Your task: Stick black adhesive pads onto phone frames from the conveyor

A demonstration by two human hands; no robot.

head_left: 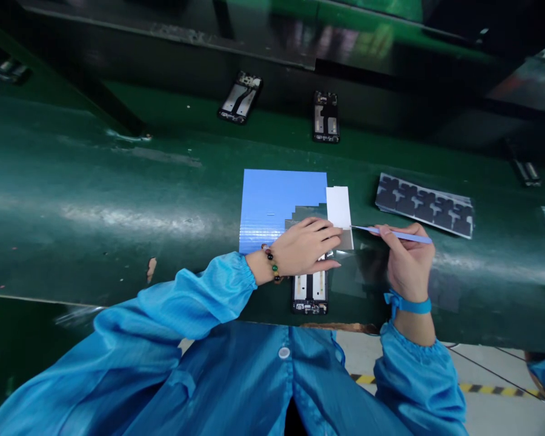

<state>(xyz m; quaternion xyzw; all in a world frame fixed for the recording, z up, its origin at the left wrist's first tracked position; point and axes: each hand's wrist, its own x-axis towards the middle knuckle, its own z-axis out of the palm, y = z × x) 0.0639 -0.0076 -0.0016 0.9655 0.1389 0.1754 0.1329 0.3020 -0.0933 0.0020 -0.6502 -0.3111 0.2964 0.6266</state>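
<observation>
My left hand (pixel 306 245) lies palm down with its fingers stretched out over a clear sheet and the lower part of a white rectangular piece (pixel 338 206). Under these is a blue sheet (pixel 277 191) with a stepped edge, marked by thin lines along its lower side. Just below my palm, an opened phone body (pixel 309 297) is partly covered by the hand. My right hand (pixel 409 260) grips slim, bluish tweezers (pixel 402 235), whose tip points left and meets the right edge of the white piece.
Two more opened phone bodies, one tilted (pixel 240 98) and one upright (pixel 326 118), lie at the back of the green bench (pixel 163 194). A stack of sheets with dark cut-outs (pixel 424 206) is at the right. A dark post (pixel 86 91) stands at the left.
</observation>
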